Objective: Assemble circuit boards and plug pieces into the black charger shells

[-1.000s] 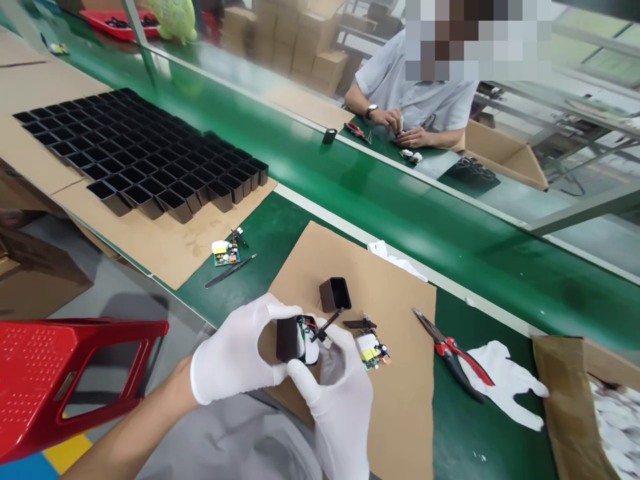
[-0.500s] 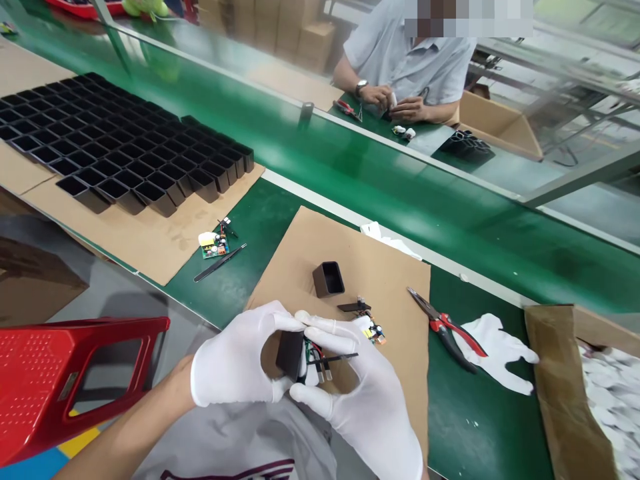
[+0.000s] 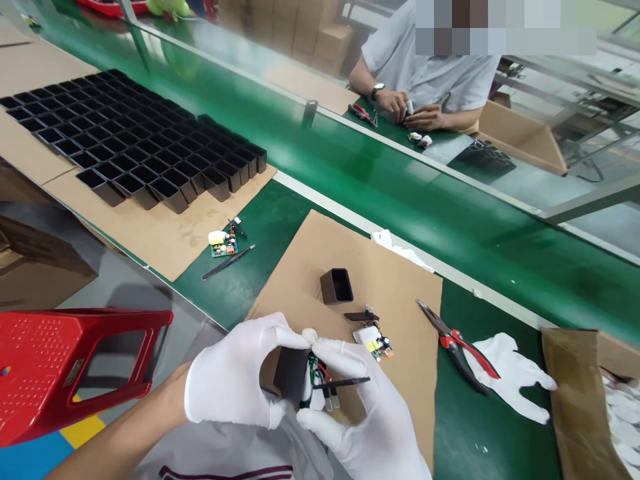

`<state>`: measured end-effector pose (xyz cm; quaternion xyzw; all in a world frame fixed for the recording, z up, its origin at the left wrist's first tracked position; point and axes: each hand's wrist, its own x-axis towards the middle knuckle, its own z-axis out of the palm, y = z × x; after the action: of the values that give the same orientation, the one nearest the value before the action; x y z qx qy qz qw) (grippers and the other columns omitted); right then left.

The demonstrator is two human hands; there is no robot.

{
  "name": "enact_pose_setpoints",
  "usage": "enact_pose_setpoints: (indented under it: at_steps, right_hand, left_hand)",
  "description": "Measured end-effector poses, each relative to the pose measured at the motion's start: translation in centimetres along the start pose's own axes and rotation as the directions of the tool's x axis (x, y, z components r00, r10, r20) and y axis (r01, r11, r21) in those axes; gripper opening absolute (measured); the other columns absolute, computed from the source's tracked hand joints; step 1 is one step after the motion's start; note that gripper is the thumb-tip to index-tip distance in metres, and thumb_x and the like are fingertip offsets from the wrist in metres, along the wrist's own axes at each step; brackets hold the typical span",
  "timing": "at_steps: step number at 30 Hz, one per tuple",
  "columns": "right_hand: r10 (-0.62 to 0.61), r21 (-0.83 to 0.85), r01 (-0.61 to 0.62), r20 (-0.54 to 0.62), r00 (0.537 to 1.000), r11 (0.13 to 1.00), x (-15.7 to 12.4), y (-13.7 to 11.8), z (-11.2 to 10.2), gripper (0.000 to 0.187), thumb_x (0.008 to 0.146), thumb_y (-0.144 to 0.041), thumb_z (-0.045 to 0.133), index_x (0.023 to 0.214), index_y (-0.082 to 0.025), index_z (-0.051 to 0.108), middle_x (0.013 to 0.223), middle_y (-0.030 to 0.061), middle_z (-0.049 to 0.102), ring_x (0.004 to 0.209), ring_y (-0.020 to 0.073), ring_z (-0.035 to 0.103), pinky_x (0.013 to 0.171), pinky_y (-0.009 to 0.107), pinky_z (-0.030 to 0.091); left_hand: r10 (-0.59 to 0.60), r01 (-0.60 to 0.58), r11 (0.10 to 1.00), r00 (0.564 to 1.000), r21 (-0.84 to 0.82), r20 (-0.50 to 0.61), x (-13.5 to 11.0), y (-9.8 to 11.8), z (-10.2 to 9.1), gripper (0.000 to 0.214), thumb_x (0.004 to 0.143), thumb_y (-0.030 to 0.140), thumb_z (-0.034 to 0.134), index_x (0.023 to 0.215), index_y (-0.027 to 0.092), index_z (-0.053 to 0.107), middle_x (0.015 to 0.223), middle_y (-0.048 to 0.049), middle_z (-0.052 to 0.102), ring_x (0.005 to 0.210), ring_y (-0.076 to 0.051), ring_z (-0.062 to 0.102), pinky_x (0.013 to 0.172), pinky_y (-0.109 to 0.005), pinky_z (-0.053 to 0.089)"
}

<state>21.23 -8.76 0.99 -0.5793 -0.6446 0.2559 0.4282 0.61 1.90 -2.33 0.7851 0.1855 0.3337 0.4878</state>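
My left hand [image 3: 240,377], in a white glove, is closed around a black plastic case [image 3: 291,375]. At the case's open end, my gloved right hand [image 3: 367,400] grips a circuit board [image 3: 313,373] with red wires and a black strip, partly inside the case. Fingers hide much of the board. Beyond my hands, another black case [image 3: 337,286] lies on the cardboard sheet [image 3: 310,253]. Beside it is a second circuit board [image 3: 374,339] with a black piece attached.
Rows of black cases [image 3: 135,140] stand at left. Tweezers [image 3: 229,262] and another board [image 3: 223,242] lie on the green bench. Right are pliers [image 3: 457,347], a white glove [image 3: 510,377] and a cardboard box [image 3: 575,400]. A co-worker [image 3: 425,80] sits opposite; a red stool [image 3: 75,360] stands left.
The whole view has shifted slightly, so most things sit further right. My hands keep the same hold on the case and board, with little visible change between them.
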Motion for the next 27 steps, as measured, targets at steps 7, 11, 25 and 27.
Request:
enact_pose_setpoints:
  at_steps: [7, 11, 25, 27]
  right_hand:
    - [0.022, 0.27, -0.035, 0.049, 0.999, 0.962, -0.3, 1.6, 5.1, 0.064, 0.09, -0.065, 0.081, 0.147, -0.039, 0.066, 0.13, 0.0102, 0.075, 0.118, 0.0311, 0.078, 0.096, 0.039, 0.069]
    - [0.039, 0.454, -0.101, 0.143, 0.989, 0.885, 0.0, 0.5, 7.1, 0.068, 0.084, -0.061, 0.089, 0.144, -0.042, 0.064, 0.13, 0.0076, 0.073, 0.118, 0.0282, 0.078, 0.097, 0.034, 0.068]
    - [0.337, 0.565, -0.142, -0.257, 0.906, 0.813, -3.5, -0.5, -0.9, 0.069, 0.075, -0.075, 0.089, 0.13, -0.036, 0.074, 0.127, 0.0118, 0.081, 0.118, 0.0364, 0.079, 0.096, 0.049, 0.067]
    - [0.45, 0.718, -0.121, -0.286, 0.846, 0.685, -3.4, -0.5, -3.5, 0.064, 0.079, -0.075, 0.085, 0.125, -0.032, 0.074, 0.121, 0.0144, 0.084, 0.11, 0.0384, 0.082, 0.091, 0.054, 0.069]
  left_hand:
    - [-0.106, 0.116, 0.971, 0.993, 0.208, -0.054, -2.8, 1.2, -3.3, 0.062, 0.066, 0.019, 0.074, 0.126, 0.026, 0.063, 0.091, 0.0008, 0.064, 0.07, -0.017, 0.066, 0.065, -0.029, 0.053]
    - [-0.199, 0.196, 0.943, 0.98, 0.268, -0.016, -4.8, 2.0, -5.1, 0.059, 0.067, 0.022, 0.075, 0.125, 0.033, 0.066, 0.088, 0.0007, 0.066, 0.068, -0.021, 0.068, 0.06, -0.032, 0.055]
    - [-0.134, 0.091, 0.944, 0.984, 0.316, 0.117, 1.5, 2.5, -2.8, 0.064, 0.07, 0.017, 0.077, 0.131, 0.035, 0.068, 0.108, -0.0023, 0.08, 0.098, -0.031, 0.082, 0.081, -0.038, 0.071]
    - [-0.104, 0.078, 0.951, 0.992, 0.3, 0.07, 3.6, 3.1, -1.5, 0.066, 0.07, 0.013, 0.073, 0.133, 0.031, 0.066, 0.12, -0.0055, 0.079, 0.107, -0.031, 0.081, 0.092, -0.04, 0.071]
